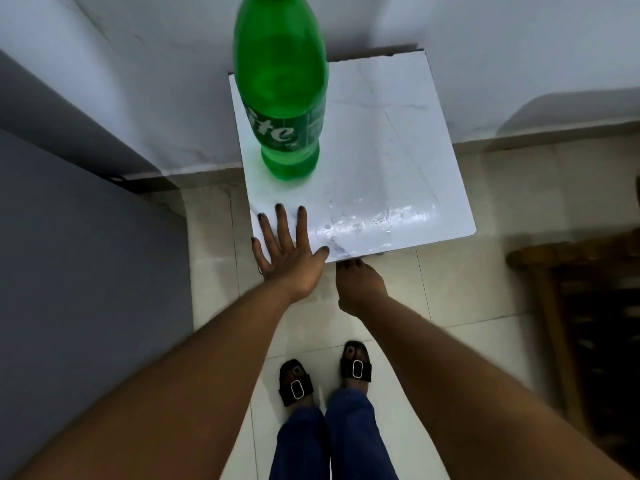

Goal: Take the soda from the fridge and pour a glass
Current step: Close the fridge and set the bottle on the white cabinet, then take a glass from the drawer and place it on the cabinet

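Observation:
A large green soda bottle stands upright at the back left of a small white marble-topped table. My left hand lies flat with fingers spread on the table's near left corner, empty. My right hand sits just below the table's front edge, its fingertips curled under the edge and partly hidden. No glass is in view.
A grey fridge side fills the left. A white wall runs behind the table. Dark wooden furniture stands at the right. My feet in black sandals are on the light tiled floor. Water drops glisten on the tabletop's front.

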